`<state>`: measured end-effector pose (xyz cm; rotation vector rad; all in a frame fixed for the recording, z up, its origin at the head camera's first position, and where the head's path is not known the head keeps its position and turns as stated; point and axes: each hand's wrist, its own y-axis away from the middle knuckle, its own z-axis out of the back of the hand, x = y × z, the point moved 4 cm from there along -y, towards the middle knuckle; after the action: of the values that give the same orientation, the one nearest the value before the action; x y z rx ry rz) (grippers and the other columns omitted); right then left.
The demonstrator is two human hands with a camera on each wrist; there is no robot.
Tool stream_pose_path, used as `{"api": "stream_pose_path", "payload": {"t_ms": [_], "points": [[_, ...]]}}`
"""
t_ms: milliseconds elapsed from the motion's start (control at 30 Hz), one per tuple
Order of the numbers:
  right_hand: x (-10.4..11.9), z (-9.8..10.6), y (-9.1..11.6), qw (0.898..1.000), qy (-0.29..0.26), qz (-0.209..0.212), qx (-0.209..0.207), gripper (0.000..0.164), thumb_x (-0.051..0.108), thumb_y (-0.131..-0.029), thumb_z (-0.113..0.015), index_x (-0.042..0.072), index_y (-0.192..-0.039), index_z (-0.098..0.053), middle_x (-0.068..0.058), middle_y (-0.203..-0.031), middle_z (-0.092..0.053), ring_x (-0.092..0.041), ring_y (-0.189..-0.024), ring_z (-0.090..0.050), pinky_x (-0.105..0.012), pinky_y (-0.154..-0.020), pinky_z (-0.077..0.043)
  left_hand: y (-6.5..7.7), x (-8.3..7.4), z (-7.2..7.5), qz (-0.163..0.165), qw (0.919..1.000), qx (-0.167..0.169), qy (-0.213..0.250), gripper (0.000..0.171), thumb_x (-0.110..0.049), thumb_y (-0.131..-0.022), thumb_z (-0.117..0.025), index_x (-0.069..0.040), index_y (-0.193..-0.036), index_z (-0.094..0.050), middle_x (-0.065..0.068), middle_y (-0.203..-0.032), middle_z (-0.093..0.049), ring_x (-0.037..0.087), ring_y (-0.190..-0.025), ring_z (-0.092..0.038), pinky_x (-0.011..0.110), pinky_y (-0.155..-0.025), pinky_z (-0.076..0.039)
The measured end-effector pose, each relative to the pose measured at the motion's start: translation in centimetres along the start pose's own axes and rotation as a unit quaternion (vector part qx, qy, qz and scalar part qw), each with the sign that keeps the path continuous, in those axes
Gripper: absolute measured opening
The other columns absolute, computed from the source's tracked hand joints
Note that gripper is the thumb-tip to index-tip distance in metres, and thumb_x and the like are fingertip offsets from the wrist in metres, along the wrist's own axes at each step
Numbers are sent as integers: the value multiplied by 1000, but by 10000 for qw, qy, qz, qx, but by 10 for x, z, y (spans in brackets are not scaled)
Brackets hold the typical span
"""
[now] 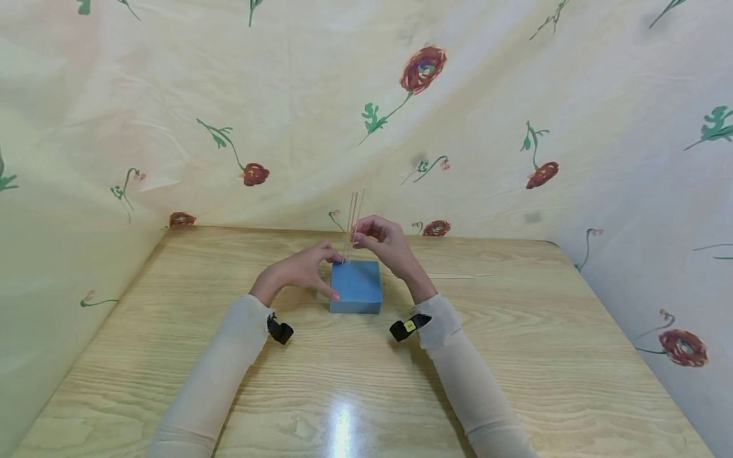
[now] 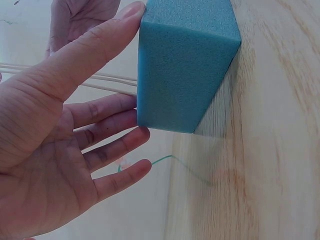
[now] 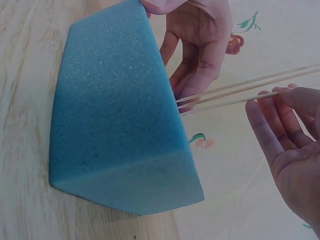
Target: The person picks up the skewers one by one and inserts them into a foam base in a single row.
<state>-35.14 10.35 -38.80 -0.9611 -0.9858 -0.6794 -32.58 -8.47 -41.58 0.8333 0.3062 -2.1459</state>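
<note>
A blue foam block (image 1: 356,284) lies on the table, with three thin wooden sticks (image 3: 225,92) standing up from its top near the far left corner. My left hand (image 1: 299,267) is at the block's left side, fingers fairly straight and spread. Its thumb (image 2: 131,12) touches the top edge by the near corner, while the fingertips rest around the far corner beside the sticks. Above the block, my right hand (image 1: 386,242) pinches one stick between thumb and fingertips, partway up its length. The other two sticks rise close alongside it.
More thin sticks (image 1: 452,276) lie on the wooden table (image 1: 321,381) to the right of the block, partly behind the right wrist. A flower-patterned cloth (image 1: 321,114) hangs behind the table and along both sides.
</note>
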Motion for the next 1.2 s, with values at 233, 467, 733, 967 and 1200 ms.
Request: {"api": "stream_pose_path", "payload": {"t_ms": [233, 467, 733, 967, 1200], "points": [[0, -1, 0, 10000, 6, -46, 1, 16, 2, -100, -62, -9, -111, -62, -17, -101, -66, -13, -90, -68, -33, -87, -61, 0, 0, 0, 31, 10000, 6, 16, 81, -32, -78, -90, -1, -144, -54, 15, -133, -47, 36, -132, -47, 50, -114, -41], [-1, -1, 1, 10000, -36, -20, -1, 15, 1, -100, -62, -9, -110, -63, -13, -99, -66, -13, -89, -68, -34, -86, -61, 2, -2, 1, 16, 10000, -3, -50, 81, -33, -78, -90, -1, -144, -54, 15, -134, -47, 36, -132, -47, 50, -114, -40], [-1, -1, 1, 10000, 16, -19, -2, 12, 2, -100, -63, -6, -108, -63, -8, -97, -67, -13, -89, -68, -35, -86, -61, 2, -2, 1, 42, 10000, -2, -38, 81, -33, -78, -90, -1, -143, -54, 14, -133, -48, 35, -132, -47, 50, -114, -41], [0, -1, 1, 10000, 49, -15, 13, 15, 2, -100, -63, -9, -110, -62, -16, -99, -66, -14, -89, -68, -36, -87, -61, 1, -2, 0, 7, 10000, -6, -18, 81, -31, -78, -90, 0, -143, -54, 16, -133, -47, 36, -132, -47, 51, -115, -40], [2, -1, 1, 10000, 17, -19, 62, 15, 1, -98, -64, -10, -109, -63, -10, -97, -67, -17, -89, -69, -41, -88, -61, 2, -2, 0, -21, 10000, -15, -17, 80, -31, -78, -91, 0, -142, -55, 16, -132, -48, 36, -132, -47, 51, -115, -40]]}}
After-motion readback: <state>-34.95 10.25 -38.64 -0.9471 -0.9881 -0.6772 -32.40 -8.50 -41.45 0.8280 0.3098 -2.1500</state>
